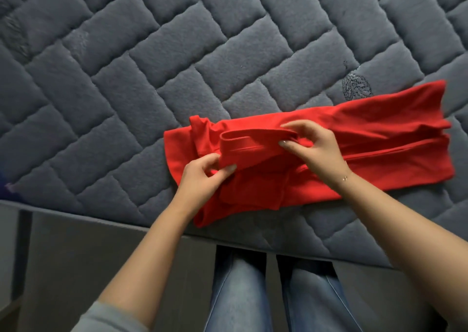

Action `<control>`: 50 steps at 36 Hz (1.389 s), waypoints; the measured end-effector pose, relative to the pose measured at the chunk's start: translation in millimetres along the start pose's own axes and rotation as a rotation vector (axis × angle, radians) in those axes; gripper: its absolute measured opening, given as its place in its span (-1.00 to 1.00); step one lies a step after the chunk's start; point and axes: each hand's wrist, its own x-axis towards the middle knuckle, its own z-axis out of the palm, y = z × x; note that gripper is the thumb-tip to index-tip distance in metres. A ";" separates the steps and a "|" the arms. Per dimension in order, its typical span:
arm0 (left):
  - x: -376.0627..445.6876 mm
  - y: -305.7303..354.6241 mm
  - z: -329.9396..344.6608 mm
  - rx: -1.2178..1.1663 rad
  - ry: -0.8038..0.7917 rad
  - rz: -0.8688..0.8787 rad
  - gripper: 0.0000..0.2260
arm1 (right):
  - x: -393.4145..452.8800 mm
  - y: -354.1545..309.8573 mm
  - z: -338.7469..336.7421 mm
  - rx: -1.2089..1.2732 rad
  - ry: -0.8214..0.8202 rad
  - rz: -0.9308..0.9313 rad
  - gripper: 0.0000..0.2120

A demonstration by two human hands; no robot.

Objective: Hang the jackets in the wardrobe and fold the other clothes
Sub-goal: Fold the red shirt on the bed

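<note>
A red garment (379,139) lies folded lengthwise on the grey quilted mattress (152,65), near its front edge, stretching from the centre to the right. My left hand (202,177) pinches the lower left corner of a hemmed sleeve or cuff band (250,144) lifted off the garment's left part. My right hand (314,149) pinches the same band's right end between thumb and fingers. Both hands hold the band slightly above the rest of the cloth.
The mattress's front edge (101,220) runs across the lower frame, with a dark floor below it. My legs in blue jeans (253,293) stand against the bed. A small dark printed mark (357,87) sits on the mattress behind the garment.
</note>
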 end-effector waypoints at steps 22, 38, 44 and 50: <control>80.0 -6.0 -60.9 0.601 0.070 0.002 -0.88 | -21.9 32.9 35.7 -0.675 -0.127 -0.215 -0.67; 30.2 61.1 82.9 0.860 -0.031 0.249 -0.56 | -66.0 52.8 -61.7 0.220 0.291 0.389 -0.73; 23.9 86.8 172.4 0.801 -0.095 0.401 -0.65 | -100.2 106.9 -117.7 0.505 0.707 0.744 -0.85; 84.5 145.9 278.6 0.785 -0.158 0.461 -0.69 | -122.3 155.0 -173.6 0.778 0.910 0.965 -0.53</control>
